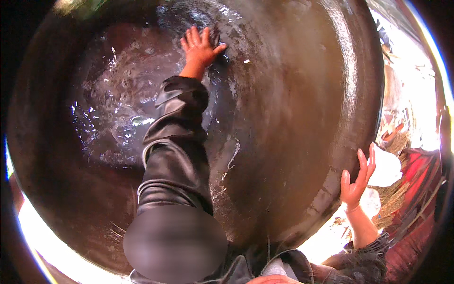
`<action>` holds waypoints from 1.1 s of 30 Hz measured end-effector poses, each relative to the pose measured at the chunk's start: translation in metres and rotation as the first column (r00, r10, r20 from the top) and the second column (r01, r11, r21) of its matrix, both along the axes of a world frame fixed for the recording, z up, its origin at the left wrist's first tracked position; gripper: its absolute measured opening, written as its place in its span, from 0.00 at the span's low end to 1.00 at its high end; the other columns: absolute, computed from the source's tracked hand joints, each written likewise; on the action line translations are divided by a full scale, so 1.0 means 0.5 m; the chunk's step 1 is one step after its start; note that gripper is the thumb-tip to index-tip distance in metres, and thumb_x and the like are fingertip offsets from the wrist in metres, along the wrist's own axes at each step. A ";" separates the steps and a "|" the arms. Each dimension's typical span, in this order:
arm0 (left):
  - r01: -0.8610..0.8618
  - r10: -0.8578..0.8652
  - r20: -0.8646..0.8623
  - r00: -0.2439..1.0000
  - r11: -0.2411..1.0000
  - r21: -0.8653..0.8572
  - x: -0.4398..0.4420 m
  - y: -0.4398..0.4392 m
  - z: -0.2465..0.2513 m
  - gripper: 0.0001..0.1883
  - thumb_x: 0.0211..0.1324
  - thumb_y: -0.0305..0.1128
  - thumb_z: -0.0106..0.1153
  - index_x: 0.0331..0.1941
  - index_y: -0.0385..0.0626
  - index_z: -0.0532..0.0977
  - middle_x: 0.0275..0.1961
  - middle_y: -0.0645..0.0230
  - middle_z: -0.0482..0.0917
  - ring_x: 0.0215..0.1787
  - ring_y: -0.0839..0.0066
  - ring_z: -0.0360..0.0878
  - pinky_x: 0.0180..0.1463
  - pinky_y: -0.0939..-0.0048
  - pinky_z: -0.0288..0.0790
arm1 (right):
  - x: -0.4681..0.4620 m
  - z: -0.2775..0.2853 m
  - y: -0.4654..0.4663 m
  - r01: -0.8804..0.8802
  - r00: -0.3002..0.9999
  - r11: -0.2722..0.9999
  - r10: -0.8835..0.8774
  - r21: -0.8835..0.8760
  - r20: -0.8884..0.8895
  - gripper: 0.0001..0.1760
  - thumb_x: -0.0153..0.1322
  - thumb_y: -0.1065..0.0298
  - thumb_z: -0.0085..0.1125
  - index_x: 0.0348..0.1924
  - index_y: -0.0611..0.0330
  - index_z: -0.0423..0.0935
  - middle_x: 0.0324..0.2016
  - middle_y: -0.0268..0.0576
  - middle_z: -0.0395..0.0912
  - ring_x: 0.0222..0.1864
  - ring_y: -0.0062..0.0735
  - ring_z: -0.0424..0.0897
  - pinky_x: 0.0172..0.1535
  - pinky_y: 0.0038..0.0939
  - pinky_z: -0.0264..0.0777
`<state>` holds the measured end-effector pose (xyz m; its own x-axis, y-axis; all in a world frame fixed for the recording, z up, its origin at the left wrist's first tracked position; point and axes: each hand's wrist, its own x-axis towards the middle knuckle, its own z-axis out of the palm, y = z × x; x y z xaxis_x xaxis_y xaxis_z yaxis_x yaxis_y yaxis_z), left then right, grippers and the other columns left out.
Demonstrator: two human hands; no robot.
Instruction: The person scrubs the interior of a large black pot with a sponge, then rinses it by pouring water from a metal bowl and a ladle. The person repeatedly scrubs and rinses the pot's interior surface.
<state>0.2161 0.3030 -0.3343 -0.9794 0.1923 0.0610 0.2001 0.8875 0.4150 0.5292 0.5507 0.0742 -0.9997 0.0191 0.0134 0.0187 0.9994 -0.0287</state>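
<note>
Before me is a very large, round, dark vessel with a wide, curved inner wall, perhaps a metal cauldron. Shallow water with bright reflections lies in its lower part. My left hand reaches far into it, fingers spread and back of the hand showing, at the wet inner surface. A dark patch shows beside its thumb; whether it is a thing or a shadow, I cannot tell. My right hand is at the right rim of the vessel, fingers apart and nothing seen in it. A dark, glossy sleeve covers my left arm.
Outside the rim on the right lie a white object, perhaps a bag, and straw-like litter. Red material is at the far right. A blurred oval covers part of the view at the lower middle.
</note>
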 end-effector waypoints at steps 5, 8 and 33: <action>0.098 -0.179 0.319 0.931 0.962 0.255 0.147 -0.205 -0.075 0.51 0.50 0.60 0.59 0.71 0.50 0.43 0.73 0.46 0.32 0.73 0.42 0.36 0.69 0.54 0.54 | -0.013 0.000 0.005 -0.031 0.999 0.999 0.030 -0.011 -0.033 0.28 0.71 0.55 0.50 0.60 0.64 0.65 0.65 0.62 0.53 0.66 0.59 0.53 0.65 0.53 0.47; 0.167 -0.134 0.498 0.857 0.986 -0.022 0.289 -0.343 -0.051 0.54 0.48 0.62 0.59 0.71 0.49 0.43 0.73 0.46 0.33 0.74 0.43 0.37 0.70 0.52 0.50 | -0.010 -0.004 0.007 -0.024 0.999 0.999 0.023 -0.021 -0.033 0.28 0.70 0.57 0.52 0.60 0.62 0.65 0.64 0.61 0.54 0.66 0.58 0.53 0.66 0.52 0.47; 0.160 -0.275 -0.044 0.960 0.413 0.897 0.406 0.333 0.357 0.32 0.62 0.55 0.45 0.57 0.38 0.66 0.68 0.39 0.53 0.71 0.42 0.43 0.71 0.47 0.39 | -0.004 -0.010 0.036 0.020 0.977 0.996 -0.039 -0.092 -0.208 0.31 0.59 0.70 0.61 0.56 0.47 0.70 0.63 0.47 0.58 0.64 0.53 0.58 0.65 0.45 0.56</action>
<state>0.4194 0.4696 -0.1559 -0.9238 0.2960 0.2427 0.2392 -0.0485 0.9698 0.5272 0.5689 0.0693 -0.9739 0.0591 0.2192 0.0323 0.9918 -0.1238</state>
